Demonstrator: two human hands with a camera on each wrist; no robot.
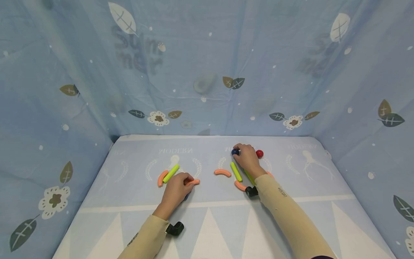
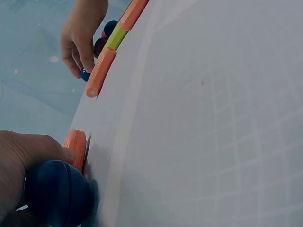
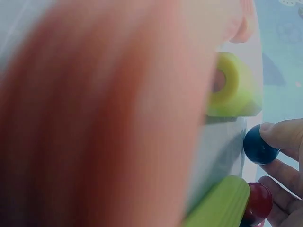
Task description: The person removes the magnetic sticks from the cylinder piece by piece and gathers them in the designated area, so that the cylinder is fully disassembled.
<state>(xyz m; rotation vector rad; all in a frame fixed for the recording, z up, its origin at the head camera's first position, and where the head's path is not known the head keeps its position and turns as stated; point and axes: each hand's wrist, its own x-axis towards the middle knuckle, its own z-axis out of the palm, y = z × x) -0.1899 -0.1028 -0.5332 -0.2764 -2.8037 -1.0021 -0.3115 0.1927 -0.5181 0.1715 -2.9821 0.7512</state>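
In the head view my left hand (image 1: 176, 187) pinches a short, curved orange piece (image 1: 193, 182) lying on the cloth. A dark blue ball (image 2: 57, 194) sits close under that hand in the left wrist view. Farther right, my right hand (image 1: 248, 159) holds another dark blue ball (image 1: 235, 152) between thumb and fingers. Just beyond its knuckles is a red ball (image 1: 260, 154). Beside my left hand lie a green stick (image 1: 171, 173) and another curved orange piece (image 1: 162, 178). A large blurred shape covers much of the right wrist view.
Between the hands lie an orange piece (image 1: 222, 173) and a green stick (image 1: 236, 172). A further orange piece (image 1: 240, 186) and a partly hidden green stick (image 1: 249, 177) are near the right forearm. Patterned blue curtains (image 1: 200, 64) stand behind and along both sides of the cloth-covered table (image 1: 129, 226).
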